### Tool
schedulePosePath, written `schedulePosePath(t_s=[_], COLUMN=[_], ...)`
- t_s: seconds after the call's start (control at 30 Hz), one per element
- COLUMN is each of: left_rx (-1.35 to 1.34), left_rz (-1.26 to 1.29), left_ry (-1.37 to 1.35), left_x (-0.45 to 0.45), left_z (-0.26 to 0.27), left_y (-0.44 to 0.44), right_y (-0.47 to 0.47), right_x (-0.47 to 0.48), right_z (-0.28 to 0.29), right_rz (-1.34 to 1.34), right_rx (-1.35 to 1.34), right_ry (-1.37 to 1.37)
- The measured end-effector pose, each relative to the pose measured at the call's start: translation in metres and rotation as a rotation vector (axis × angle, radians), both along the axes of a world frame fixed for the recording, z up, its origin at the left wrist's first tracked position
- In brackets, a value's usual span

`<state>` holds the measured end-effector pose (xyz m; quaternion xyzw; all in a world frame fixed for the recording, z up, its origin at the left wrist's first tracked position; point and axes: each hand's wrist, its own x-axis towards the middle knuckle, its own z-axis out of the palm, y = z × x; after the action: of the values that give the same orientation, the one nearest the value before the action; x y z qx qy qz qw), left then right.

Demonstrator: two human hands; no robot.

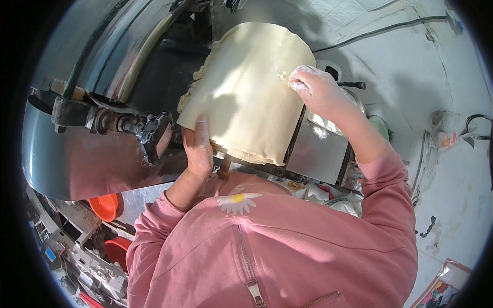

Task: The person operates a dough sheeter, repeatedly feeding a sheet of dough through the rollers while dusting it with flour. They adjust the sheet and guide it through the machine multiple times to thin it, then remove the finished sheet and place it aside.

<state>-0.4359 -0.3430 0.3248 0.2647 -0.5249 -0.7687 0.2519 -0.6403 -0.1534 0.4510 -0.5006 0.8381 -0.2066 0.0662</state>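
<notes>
A wide roll of pale dough sheet [250, 92] lies before me, wound in layers, with a ragged left edge. My left hand [198, 148] grips the roll's near left corner, its thumb on top and its fingers partly hidden beneath. Close to the roll's right side, my right hand [314, 86] is dusted with flour, its fingers bunched together; whether a bit of dough is between them, I cannot tell. Beside those fingertips a small torn or rough spot [282, 74] marks the dough.
To the left stands a metal machine [96, 154] with rollers and a black adjusting knob [154, 136]. A metal plate [317, 156] is right of the dough. Red plastic basins [104, 207] sit low at left. A dark cable [381, 34] crosses the upper right.
</notes>
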Motion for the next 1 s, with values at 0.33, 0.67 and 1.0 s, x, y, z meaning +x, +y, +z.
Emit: schedulePosePath(t_s=[0.33, 0.67, 1.0], left_rx=[-0.072, -0.124, -0.161], left_rz=[-0.014, 0.007, 0.012], left_ry=[-0.052, -0.048, -0.118], left_x=[0.001, 0.000, 0.000], left_z=[-0.002, -0.002, 0.000], left_y=[-0.001, 0.000, 0.001], right_y=[-0.030, -0.033, -0.041], right_x=[0.002, 0.005, -0.075], right_z=[0.025, 0.015, 0.007], right_rz=[0.190, -0.042, 0.019], right_rx=[0.490, 0.292, 0.217], right_ry=[0.220, 0.193, 0.319])
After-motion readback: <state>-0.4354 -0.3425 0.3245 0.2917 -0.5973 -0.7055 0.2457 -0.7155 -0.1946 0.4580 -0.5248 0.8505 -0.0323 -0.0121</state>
